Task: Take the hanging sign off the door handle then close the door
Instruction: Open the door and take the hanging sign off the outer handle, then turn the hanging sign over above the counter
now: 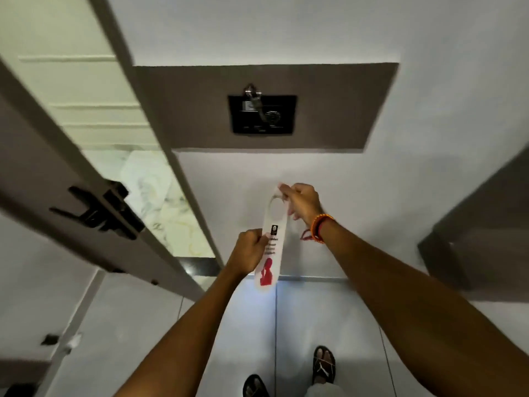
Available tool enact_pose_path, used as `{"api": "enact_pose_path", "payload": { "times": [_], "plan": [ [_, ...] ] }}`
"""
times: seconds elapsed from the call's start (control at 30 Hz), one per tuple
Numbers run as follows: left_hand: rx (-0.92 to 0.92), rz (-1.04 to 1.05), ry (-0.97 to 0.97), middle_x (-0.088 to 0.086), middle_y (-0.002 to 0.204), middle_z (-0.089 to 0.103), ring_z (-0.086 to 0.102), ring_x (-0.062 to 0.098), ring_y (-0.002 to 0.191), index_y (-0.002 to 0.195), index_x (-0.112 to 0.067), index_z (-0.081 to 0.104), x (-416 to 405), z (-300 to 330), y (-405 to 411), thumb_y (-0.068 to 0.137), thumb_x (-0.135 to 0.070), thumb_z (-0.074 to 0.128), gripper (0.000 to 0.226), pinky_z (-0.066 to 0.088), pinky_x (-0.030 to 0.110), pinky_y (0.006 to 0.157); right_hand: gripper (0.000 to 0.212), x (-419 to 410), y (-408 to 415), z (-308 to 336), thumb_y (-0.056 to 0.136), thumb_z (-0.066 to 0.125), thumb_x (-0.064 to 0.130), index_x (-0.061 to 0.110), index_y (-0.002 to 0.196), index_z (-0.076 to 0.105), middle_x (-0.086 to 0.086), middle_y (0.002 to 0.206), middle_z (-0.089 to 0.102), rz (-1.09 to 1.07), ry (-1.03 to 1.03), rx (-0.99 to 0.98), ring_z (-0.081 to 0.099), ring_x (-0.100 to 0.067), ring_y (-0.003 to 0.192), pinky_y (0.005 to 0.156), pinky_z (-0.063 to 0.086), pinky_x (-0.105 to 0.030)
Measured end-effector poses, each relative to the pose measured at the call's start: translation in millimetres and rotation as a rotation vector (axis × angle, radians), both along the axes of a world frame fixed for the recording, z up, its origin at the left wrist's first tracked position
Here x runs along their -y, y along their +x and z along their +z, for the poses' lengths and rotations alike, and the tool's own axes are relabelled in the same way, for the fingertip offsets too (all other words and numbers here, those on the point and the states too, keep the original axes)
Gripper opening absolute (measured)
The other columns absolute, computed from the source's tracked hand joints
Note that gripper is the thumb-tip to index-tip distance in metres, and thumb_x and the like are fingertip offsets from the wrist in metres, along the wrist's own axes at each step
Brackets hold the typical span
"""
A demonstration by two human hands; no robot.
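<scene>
A long white hanging sign (273, 242) with black text and a red figure is held in the air in front of the white wall. My right hand (303, 203) pinches its top by the round hole. My left hand (249, 250) grips its left edge at mid-height. The open door (57, 144) stands edge-on at the left, and its dark handle (94, 210) sticks out with nothing hanging on it.
A dark panel (262, 114) with a metal hook sits on a brown wall plate ahead. Marble floor (160, 202) shows through the doorway. Dark furniture (481, 224) juts in at the right. My sandalled feet (323, 365) stand on grey tiles.
</scene>
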State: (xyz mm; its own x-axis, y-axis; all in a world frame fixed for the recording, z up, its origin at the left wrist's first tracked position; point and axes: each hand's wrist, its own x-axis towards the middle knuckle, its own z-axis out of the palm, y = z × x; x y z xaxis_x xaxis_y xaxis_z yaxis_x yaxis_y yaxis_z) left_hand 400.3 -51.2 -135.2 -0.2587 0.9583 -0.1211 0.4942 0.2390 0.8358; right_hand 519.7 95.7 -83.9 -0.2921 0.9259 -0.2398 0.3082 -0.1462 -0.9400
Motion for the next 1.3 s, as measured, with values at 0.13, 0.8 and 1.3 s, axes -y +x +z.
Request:
{"api": "enact_pose_path", "payload": {
  "times": [0.13,0.8,1.3],
  "plan": [
    [0.393,-0.08,-0.203,0.007,0.095,0.08,0.077,0.02,0.076,0.1,-0.01,0.074,-49.7,-9.1,81.1,0.101,-0.023,0.058,0.021,0.055,0.022,0.052,0.014,-22.4,134.7,-33.7,0.094,0.074,0.017,0.013,0.101,0.062,-0.007,0.089,0.067,-0.171,-0.108,0.012,0.059,-0.02,0.066,0.056,0.051,-0.028],
    [0.243,-0.434,-0.306,0.012,0.093,0.078,0.075,0.037,0.082,0.094,-0.001,0.078,-290.2,-123.8,559.4,0.09,-0.003,0.071,0.009,0.064,0.045,0.075,0.015,-107.1,630.0,-175.8,0.096,0.053,-0.014,-0.005,0.099,0.066,-0.028,0.111,0.072,-0.734,-0.321,-0.041,0.071,-0.047,0.105,0.089,0.061,-0.062],
    [-0.051,-0.553,-0.243,0.01,0.114,0.074,0.074,0.028,0.095,0.111,-0.006,0.07,-373.2,-178.7,594.0,0.097,-0.014,0.063,0.017,0.061,0.042,0.084,0.032,-194.4,666.1,-238.9,0.101,0.066,0.009,0.01,0.133,0.061,-0.013,0.117,0.075,-0.534,-0.203,0.228,0.076,-0.031,0.105,0.089,0.065,-0.048]
  ]
}}
